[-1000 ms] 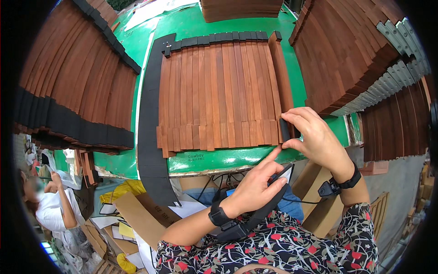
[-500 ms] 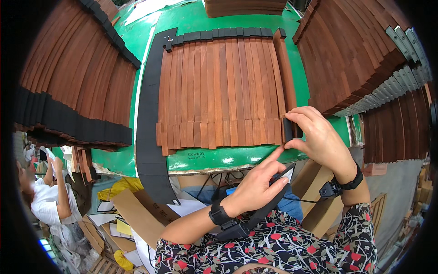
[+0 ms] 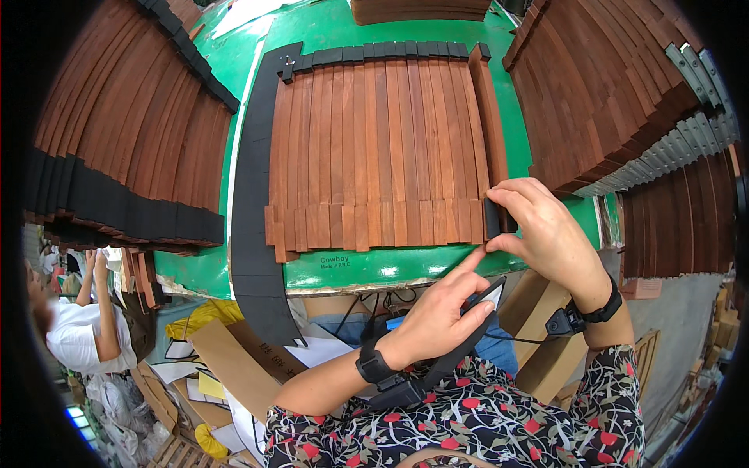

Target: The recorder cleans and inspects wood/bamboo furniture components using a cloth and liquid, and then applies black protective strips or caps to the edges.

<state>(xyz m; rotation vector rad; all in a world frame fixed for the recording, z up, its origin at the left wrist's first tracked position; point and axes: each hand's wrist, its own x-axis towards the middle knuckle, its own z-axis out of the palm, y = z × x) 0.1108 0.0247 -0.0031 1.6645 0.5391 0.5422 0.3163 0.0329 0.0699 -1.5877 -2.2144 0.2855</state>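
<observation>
A row of reddish-brown wooden slats [image 3: 382,140] lies side by side on a green table, with black pieces [image 3: 382,51] along the far ends. At the row's near right corner, my right hand [image 3: 546,230] pinches a small black strip [image 3: 491,218] between thumb and fingers, against the end of a slat. My left hand [image 3: 441,312] is just below; its index finger reaches up to the right thumb's tip. A longer black strip [image 3: 456,351] runs beneath the left thumb, gripped in the curled fingers. Another slat [image 3: 488,125] stands along the row's right side.
Black strips [image 3: 257,164] hang over the table edge left of the row. Slat stacks stand left [image 3: 133,117] and right [image 3: 601,93], the right one with metal plates [image 3: 694,74]. Below are cardboard [image 3: 246,363] and a yellow bag [image 3: 204,318]. A person [image 3: 90,327] is at far left.
My hands hold nearly the same pose at the corner. The view has shifted slightly, and the person at far left has moved a little.
</observation>
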